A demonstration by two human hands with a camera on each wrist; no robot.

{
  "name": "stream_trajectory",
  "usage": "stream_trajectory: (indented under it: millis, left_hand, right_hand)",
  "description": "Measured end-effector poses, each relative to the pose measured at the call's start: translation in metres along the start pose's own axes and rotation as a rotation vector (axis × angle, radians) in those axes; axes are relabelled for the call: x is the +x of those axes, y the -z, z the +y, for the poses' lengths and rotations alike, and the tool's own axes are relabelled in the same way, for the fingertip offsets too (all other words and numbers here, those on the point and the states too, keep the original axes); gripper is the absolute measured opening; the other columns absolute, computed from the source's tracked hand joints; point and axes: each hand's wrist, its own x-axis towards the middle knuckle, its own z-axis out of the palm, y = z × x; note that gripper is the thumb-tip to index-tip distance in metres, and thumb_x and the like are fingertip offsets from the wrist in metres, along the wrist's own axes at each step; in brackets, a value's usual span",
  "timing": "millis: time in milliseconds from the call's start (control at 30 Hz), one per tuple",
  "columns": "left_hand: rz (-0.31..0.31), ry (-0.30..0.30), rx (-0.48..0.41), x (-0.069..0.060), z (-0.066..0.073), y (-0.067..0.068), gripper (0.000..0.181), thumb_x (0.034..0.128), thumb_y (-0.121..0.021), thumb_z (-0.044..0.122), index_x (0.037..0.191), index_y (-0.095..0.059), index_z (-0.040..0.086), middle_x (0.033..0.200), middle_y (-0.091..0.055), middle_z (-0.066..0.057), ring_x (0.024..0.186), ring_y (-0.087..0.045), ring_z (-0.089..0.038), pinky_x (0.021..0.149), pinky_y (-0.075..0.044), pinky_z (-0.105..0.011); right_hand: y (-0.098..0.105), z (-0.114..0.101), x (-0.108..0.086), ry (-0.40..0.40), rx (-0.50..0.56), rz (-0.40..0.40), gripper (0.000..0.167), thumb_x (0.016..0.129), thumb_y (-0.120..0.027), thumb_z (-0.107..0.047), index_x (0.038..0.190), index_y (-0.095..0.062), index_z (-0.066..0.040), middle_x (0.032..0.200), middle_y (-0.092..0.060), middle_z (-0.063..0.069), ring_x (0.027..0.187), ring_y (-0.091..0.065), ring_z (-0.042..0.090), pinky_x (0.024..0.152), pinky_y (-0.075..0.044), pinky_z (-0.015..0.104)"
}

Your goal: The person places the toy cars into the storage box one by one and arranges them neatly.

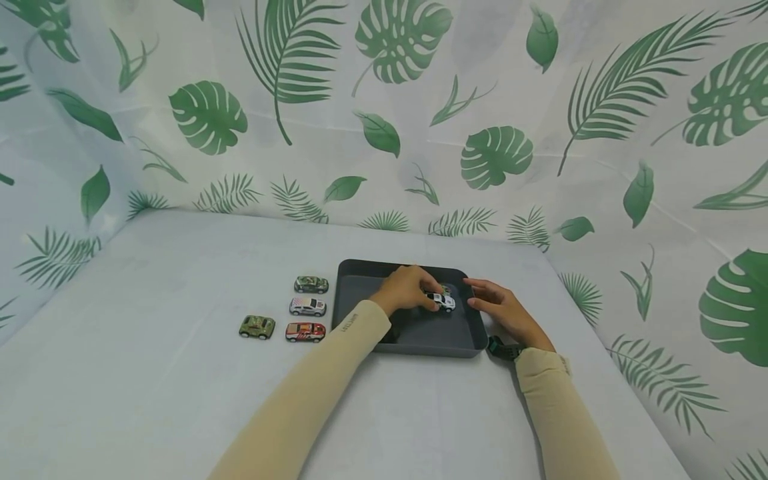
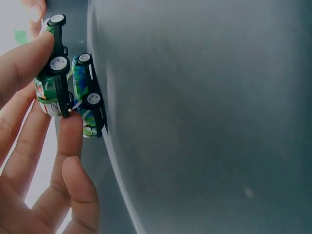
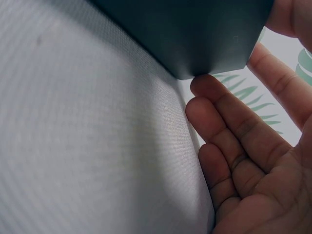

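Note:
My left hand (image 1: 408,290) reaches over the dark grey tray (image 1: 429,350) and pinches a small white toy car (image 1: 444,303) between thumb and fingers. Green patches show on that car (image 2: 47,95) in the left wrist view. Close beside it, inside the tray, is a second toy car (image 2: 87,100) in blue and green camouflage, mostly hidden in the head view. At the tray's right side, my right hand (image 1: 507,310) has its fingers spread loosely. Its fingertips (image 3: 209,87) rest against or very near the outer wall of the tray in the right wrist view.
Left of the tray, a dark camouflage car (image 1: 311,285), a white car (image 1: 308,307) and a red car (image 1: 305,332) form a column. A green camouflage car (image 1: 257,327) stands farther left. Leaf-printed cloth (image 1: 384,133) walls the white table (image 1: 150,373).

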Motion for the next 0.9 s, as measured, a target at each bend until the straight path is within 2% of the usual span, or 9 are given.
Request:
stream_trajectory:
  millis: [500,900]
  left_hand:
    - [-0.044,0.063,0.116,0.0025,0.0076,-0.006,0.031,0.0888,-0.093,0.026,0.119,-0.085,0.026,0.126,-0.079,0.007,0.121,-0.07,-0.019,0.108,-0.054,-0.045]
    - [-0.025,0.094,0.134,0.0024,0.009,-0.008,0.03,0.0851,-0.096,0.025,0.113,-0.086,0.027,0.119,-0.08,0.009,0.114,-0.072,-0.019,0.105,-0.054,-0.048]
  right_hand:
    - [-0.0025,-0.0037,-0.0007,0.003,0.016,0.012,0.059,0.108,-0.067,-0.013,0.161,-0.045,0.004,0.164,-0.041,0.035,0.152,-0.038,0.056,0.123,-0.027,0.074]
    - [-0.0044,-0.0051,0.0003,-0.021,0.007,0.022,0.06,0.108,-0.067,-0.013,0.161,-0.045,0.003,0.164,-0.041,0.034,0.152,-0.038,0.056,0.123,-0.025,0.075]
